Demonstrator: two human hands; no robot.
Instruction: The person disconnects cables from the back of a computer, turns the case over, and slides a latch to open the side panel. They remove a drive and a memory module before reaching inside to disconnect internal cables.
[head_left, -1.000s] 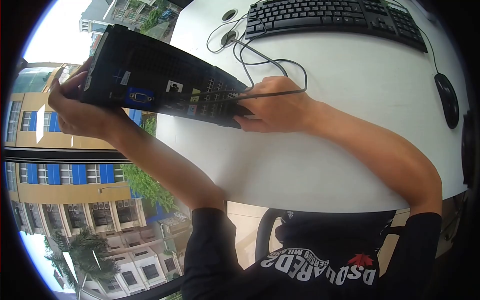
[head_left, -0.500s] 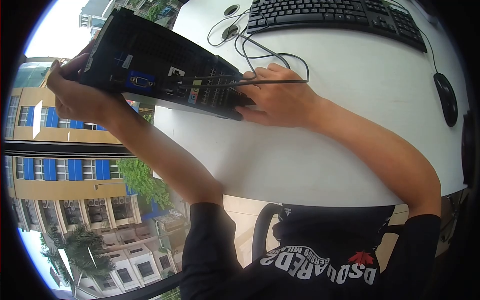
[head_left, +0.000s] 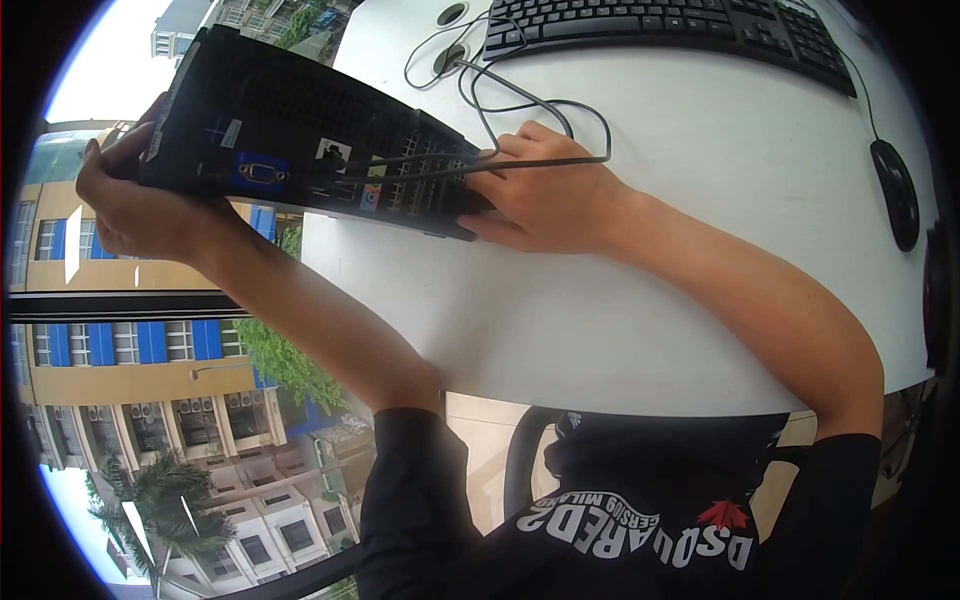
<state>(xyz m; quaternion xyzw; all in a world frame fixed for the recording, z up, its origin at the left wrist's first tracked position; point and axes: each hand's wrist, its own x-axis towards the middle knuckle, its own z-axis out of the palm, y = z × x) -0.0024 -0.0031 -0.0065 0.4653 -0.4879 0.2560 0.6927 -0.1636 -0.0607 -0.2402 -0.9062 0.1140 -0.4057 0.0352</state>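
Observation:
A black desktop computer tower (head_left: pixel 290 110) is tilted up at the upper left, its rear panel facing me. On that panel are a blue VGA port (head_left: pixel 262 173) and several other sockets. Thin black cables (head_left: pixel 540 162) run from the sockets past the right end of the case. My left hand (head_left: pixel 140 210) is closed around the tower's left end, its fingers partly hidden behind the case. At the opposite end, my right hand (head_left: pixel 555 195) grips the edge between thumb and fingers, with the cables passing over its fingers.
A white desk (head_left: pixel 600 330) lies beneath the tower, with cable holes (head_left: pixel 450 60) at its back. A black keyboard (head_left: pixel 650 30) sits at the far side and a black mouse (head_left: pixel 893 195) at the right. Left of the desk is a window (head_left: pixel 130 305).
The tower and both hands appear slightly further left in the picture, while the desk items have also shifted a little that way. Both hands keep their hold.

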